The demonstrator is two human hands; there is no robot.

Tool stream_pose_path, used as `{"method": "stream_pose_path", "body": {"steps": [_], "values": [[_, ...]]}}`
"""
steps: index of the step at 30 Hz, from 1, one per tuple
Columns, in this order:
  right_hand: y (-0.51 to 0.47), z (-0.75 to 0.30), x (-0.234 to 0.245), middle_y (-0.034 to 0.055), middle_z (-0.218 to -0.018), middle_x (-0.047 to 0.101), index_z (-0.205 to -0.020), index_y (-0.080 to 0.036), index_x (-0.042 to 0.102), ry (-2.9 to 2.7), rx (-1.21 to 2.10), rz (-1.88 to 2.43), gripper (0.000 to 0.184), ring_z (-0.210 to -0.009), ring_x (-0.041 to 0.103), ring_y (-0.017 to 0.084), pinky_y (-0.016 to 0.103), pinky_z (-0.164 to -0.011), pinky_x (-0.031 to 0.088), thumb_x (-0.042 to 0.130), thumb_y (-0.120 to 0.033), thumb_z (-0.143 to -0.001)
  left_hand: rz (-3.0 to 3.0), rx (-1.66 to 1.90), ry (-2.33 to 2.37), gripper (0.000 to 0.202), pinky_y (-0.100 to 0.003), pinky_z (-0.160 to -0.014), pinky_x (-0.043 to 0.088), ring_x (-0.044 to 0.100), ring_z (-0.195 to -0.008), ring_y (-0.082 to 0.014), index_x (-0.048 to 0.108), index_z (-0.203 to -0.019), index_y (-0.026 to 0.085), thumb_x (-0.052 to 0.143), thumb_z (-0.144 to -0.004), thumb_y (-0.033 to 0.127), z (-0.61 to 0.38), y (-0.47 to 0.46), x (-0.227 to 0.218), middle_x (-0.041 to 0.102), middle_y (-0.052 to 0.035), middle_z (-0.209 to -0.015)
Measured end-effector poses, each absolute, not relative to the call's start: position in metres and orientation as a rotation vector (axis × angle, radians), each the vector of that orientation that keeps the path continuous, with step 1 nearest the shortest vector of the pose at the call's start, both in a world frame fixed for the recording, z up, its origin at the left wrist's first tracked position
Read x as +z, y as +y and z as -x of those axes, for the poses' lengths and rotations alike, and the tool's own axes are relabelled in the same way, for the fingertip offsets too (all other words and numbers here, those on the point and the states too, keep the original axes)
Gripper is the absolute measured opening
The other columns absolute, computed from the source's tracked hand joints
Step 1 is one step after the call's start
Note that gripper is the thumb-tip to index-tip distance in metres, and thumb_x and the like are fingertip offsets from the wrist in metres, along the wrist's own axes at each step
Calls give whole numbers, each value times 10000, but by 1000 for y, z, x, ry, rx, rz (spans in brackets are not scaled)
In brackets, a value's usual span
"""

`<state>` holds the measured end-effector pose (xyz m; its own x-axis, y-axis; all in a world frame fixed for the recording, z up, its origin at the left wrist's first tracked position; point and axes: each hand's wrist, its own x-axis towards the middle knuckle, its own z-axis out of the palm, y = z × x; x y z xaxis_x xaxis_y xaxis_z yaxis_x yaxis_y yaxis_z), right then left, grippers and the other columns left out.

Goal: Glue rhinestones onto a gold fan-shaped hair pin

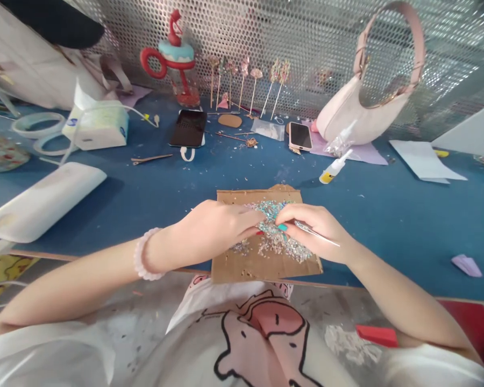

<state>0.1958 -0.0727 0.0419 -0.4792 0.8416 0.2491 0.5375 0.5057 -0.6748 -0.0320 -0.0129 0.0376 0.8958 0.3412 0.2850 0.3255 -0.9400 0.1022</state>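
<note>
A brown cardboard sheet [242, 266] lies at the near edge of the blue table [387, 209], with a heap of small glittery beads and sequins [280, 239] spread over it. My left hand [218, 228] rests on the cardboard, its fingers curled and pinched down into the heap; what they hold is too small to make out. My right hand [317, 231] is closed on a thin metal needle-like tool [318, 235] whose shaft sticks out to the right. The fingertips of both hands almost meet over the beads. A pale bead bracelet [143, 255] is on my left wrist.
A small glue bottle [334, 169] lies behind the cardboard. Two phones [189, 129] [300, 136], a pink handbag [367, 107], a tissue pack [99, 126], a white case [40, 201], tape rolls [38, 126], decorated sticks [246, 80] and papers [423, 158] stand further back against a perforated metal wall.
</note>
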Motion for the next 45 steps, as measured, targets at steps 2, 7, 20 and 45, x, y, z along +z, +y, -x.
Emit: {"method": "stream_pose_path", "body": {"steps": [2,7,20,45], "values": [[-73,-196,38,8,-798,611,-906,-180,603,-2206,679,1108,141,-676,555,81,213,-632,445,473,-126,-892,-3003,470,524,203,-224,-448,308,580,-555,-129,585,-1045,187,398,-980,232,32,-14,32,655,13,-741],[-75,-195,30,26,-806,641,-916,-189,592,-2268,549,1015,157,-728,593,107,237,-672,476,477,-88,-879,-2940,343,514,260,-246,-457,280,520,-532,-127,561,-1087,189,317,-998,204,34,-17,22,606,15,-702],[-78,-195,32,10,-751,644,-905,-237,573,-2175,554,973,132,-696,613,121,250,-628,495,491,-136,-885,-2407,124,343,296,-203,-496,315,396,-520,-87,488,-756,160,396,-990,317,32,-5,40,439,46,-613],[-83,-193,28,30,-763,653,-950,-217,611,-2134,753,772,127,-703,617,118,242,-628,514,584,-140,-853,-1574,-124,269,354,-141,-390,362,347,-467,-77,674,-975,149,351,-999,292,30,-1,41,321,38,-596]]}}
